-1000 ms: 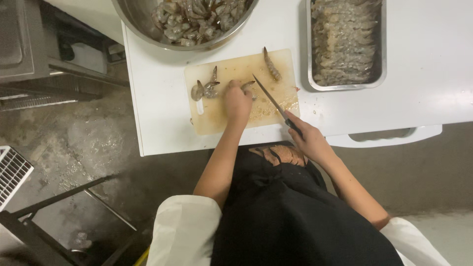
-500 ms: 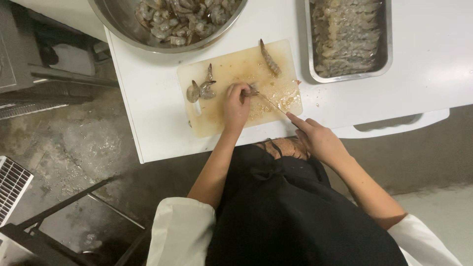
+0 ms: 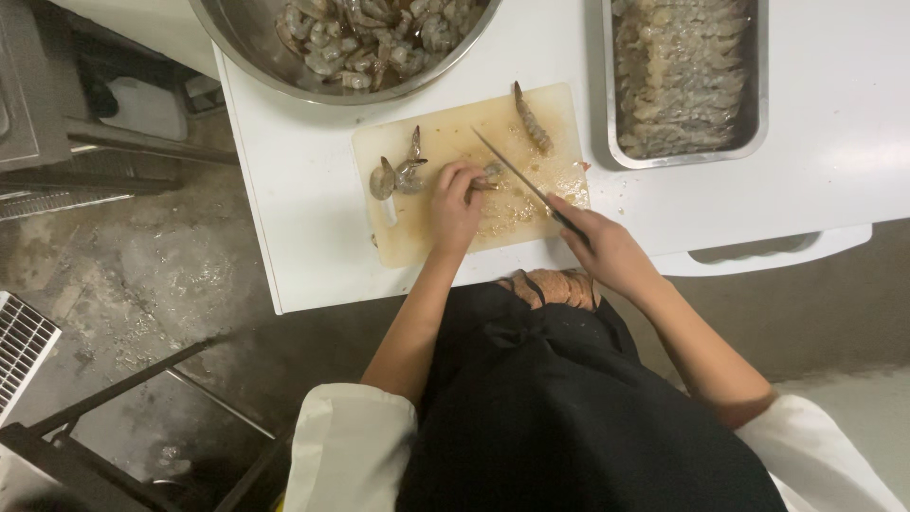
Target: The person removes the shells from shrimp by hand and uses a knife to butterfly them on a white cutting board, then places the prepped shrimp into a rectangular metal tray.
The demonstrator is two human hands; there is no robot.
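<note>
A white table (image 3: 313,237) carries a big metal bowl (image 3: 275,71) of raw shrimp at the far left and a steel tray (image 3: 607,95) of peeled ones at the far right. Between them lies a cutting board (image 3: 417,237). The left hand (image 3: 455,204) pinches a shrimp (image 3: 491,173) flat at its middle; the right hand (image 3: 607,248) is closed around a knife (image 3: 517,175), blade angled over it. The cutting step seems underway, calling for a steady, shallow stroke.
</note>
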